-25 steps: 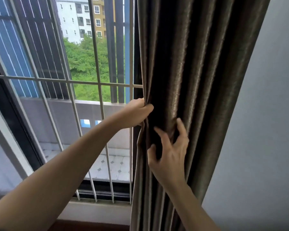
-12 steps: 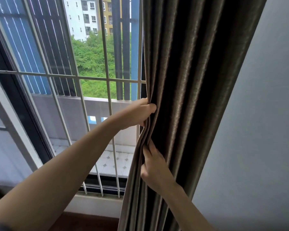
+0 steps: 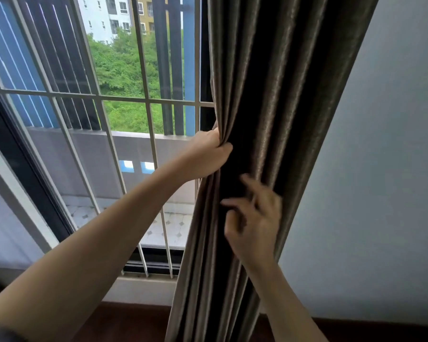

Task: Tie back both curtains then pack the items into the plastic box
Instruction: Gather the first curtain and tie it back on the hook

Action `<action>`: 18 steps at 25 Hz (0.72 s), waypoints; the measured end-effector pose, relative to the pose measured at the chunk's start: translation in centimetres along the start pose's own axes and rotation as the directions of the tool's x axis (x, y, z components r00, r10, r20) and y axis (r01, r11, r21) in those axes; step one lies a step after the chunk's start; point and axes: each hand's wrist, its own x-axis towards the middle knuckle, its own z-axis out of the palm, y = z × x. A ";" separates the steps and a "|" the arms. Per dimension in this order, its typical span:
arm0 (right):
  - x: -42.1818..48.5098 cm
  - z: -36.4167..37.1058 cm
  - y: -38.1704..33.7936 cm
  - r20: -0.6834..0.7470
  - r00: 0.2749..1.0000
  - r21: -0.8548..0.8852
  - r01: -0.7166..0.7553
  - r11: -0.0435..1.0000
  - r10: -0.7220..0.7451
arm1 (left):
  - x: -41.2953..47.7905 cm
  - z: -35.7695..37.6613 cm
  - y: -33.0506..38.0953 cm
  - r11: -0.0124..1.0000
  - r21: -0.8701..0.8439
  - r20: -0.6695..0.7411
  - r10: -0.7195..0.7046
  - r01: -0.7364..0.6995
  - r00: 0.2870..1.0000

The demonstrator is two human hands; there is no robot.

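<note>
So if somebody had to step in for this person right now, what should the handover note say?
Left hand grips the curtain at its window-side edge, bunching the folds.
Right hand is open, fingers spread over the folds lower down; it is blurred.
The curtain hangs gathered between the window grille and the wall. No tie-back, plastic box or items are in view.
Done: this curtain is gathered, not tied.
Left: tie it, tie the other curtain, pack the box.

left hand [image 3: 205, 156] gripping bunched curtain [image 3: 282, 82], blurred right hand [image 3: 255, 223] apparently touching its folds, barred window [image 3: 97, 97]
</note>
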 end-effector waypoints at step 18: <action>-2.7 1.4 4.1 0.550 0.822 -0.040 -0.151 0.988 0.148 | -0.4 3.8 -0.7 0.963 -0.214 0.189 -0.122 0.162 0.974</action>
